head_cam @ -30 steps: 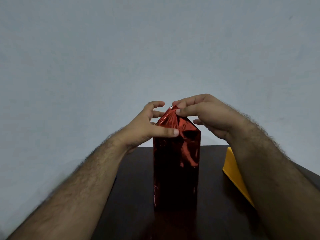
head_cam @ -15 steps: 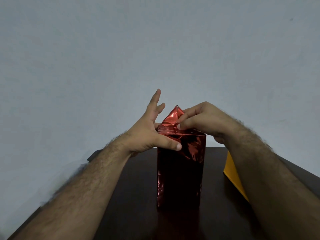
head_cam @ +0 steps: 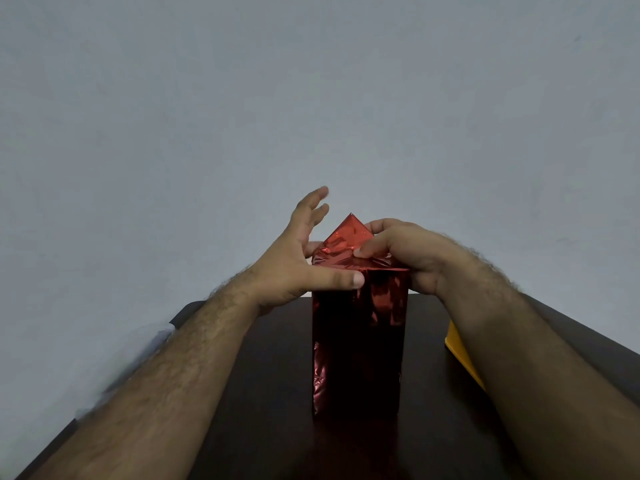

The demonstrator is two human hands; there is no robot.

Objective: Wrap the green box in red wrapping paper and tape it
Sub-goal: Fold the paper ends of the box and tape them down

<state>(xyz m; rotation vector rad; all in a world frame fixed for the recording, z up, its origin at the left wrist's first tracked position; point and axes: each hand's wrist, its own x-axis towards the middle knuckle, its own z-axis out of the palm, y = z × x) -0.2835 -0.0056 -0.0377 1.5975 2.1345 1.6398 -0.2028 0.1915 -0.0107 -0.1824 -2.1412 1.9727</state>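
Now the right hand point(head_cam: 412, 254) pinches the red wrapping paper point(head_cam: 349, 237) flap atop the box while the open left hand point(head_cam: 298, 261) steadies it; next, I judge, comes creasing flat and taping.

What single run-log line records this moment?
stage: folding top flap | left hand: thumb braces box | right hand: pinches paper flap | tape: not visible | table: yellow object

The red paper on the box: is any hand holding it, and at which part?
The right hand pinches the red paper at the folded flap on top of the box. The left hand only presses its thumb against the upper front edge.
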